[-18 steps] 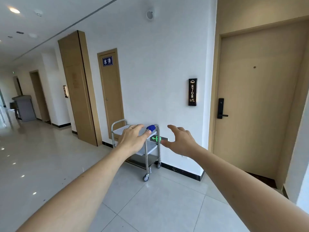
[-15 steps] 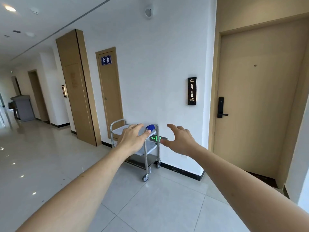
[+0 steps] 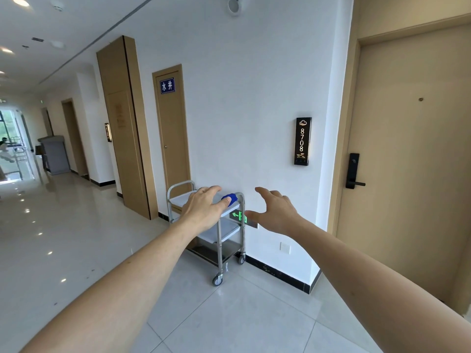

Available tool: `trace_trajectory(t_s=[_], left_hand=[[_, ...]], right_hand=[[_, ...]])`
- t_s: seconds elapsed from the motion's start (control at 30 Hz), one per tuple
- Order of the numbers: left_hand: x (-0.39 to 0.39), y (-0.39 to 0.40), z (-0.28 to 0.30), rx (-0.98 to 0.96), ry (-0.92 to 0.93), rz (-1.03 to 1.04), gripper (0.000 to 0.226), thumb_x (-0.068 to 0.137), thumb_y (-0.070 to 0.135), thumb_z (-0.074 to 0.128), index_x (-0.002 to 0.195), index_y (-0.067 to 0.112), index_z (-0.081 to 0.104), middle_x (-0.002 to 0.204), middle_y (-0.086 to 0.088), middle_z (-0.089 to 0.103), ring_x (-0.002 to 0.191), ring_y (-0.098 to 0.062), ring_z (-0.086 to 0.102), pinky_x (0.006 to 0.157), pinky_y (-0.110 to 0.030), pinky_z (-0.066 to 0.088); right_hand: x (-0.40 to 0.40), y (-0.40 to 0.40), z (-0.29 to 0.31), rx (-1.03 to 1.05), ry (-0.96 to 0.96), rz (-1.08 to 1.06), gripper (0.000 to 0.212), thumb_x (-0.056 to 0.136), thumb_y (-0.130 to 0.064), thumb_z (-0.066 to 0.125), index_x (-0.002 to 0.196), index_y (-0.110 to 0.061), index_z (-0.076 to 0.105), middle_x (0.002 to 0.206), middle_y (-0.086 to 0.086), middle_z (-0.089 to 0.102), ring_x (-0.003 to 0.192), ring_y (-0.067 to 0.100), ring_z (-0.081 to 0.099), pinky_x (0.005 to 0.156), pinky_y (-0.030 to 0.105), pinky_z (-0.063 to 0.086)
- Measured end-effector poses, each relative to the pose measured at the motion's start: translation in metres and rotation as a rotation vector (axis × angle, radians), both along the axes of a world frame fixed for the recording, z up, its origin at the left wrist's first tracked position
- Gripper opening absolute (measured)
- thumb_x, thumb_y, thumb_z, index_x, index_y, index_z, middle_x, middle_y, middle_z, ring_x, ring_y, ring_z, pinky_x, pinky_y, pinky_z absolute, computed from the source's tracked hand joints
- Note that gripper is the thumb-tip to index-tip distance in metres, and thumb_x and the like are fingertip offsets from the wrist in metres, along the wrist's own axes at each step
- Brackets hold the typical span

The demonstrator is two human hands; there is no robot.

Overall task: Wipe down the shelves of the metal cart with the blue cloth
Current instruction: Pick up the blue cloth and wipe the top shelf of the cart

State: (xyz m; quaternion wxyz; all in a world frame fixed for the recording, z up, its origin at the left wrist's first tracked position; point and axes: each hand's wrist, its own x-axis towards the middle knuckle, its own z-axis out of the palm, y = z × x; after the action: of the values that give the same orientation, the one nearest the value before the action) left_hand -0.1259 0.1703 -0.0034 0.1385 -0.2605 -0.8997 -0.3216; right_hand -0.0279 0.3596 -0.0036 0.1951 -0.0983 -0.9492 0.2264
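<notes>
A small metal cart on castors stands against the white wall, some distance ahead of me. It has three shelves. A bunched blue cloth lies on the right end of its top shelf. My left hand is stretched out in front of me, fingers apart, and overlaps the cart's top shelf in the view. My right hand is held out to the right of the cart, fingers spread, holding nothing. Both hands are well short of the cart.
A narrow door with a blue sign is behind the cart. A room door with a black lock stands at the right. A green exit sign glows low on the wall. A grey cabinet is far down the corridor.
The view has shifted slightly and the cart looks a little closer. Both hands stay outstretched and spread as before.
</notes>
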Motion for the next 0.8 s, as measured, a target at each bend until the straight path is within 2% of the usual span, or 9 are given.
trace_trajectory(t_s=[0.37, 0.6, 0.8], left_hand=[[-0.061, 0.07, -0.007, -0.009, -0.02, 0.016, 0.057, 0.093, 0.055, 0.048, 0.144, 0.03, 0.041, 0.149, 0.0, 0.04, 0.136, -0.024, 0.036, 0.105, -0.041, 0.035], [-0.127, 0.067, -0.02, -0.008, -0.04, 0.023, 0.057, 0.093, 0.054, 0.049, 0.144, 0.03, 0.041, 0.151, 0.001, 0.039, 0.138, -0.023, 0.034, 0.105, -0.042, 0.035], [-0.209, 0.049, -0.029, -0.008, -0.049, -0.003, 0.059, 0.09, 0.058, 0.048, 0.143, 0.031, 0.04, 0.149, 0.002, 0.039, 0.134, -0.022, 0.039, 0.098, -0.039, 0.038]], right_hand=[[-0.072, 0.073, -0.012, -0.029, -0.036, 0.043, 0.077, 0.088, -0.057, 0.062, 0.152, -0.034, 0.027, 0.146, 0.006, 0.043, 0.134, 0.034, 0.034, 0.102, 0.044, 0.037], [-0.139, 0.071, -0.025, -0.036, -0.075, 0.058, 0.079, 0.089, -0.055, 0.062, 0.154, -0.032, 0.024, 0.147, 0.007, 0.041, 0.135, 0.035, 0.033, 0.102, 0.042, 0.036], [-0.216, 0.048, -0.03, -0.033, -0.055, 0.029, 0.079, 0.088, -0.056, 0.063, 0.154, -0.03, 0.026, 0.146, 0.006, 0.042, 0.134, 0.033, 0.035, 0.102, 0.04, 0.037]])
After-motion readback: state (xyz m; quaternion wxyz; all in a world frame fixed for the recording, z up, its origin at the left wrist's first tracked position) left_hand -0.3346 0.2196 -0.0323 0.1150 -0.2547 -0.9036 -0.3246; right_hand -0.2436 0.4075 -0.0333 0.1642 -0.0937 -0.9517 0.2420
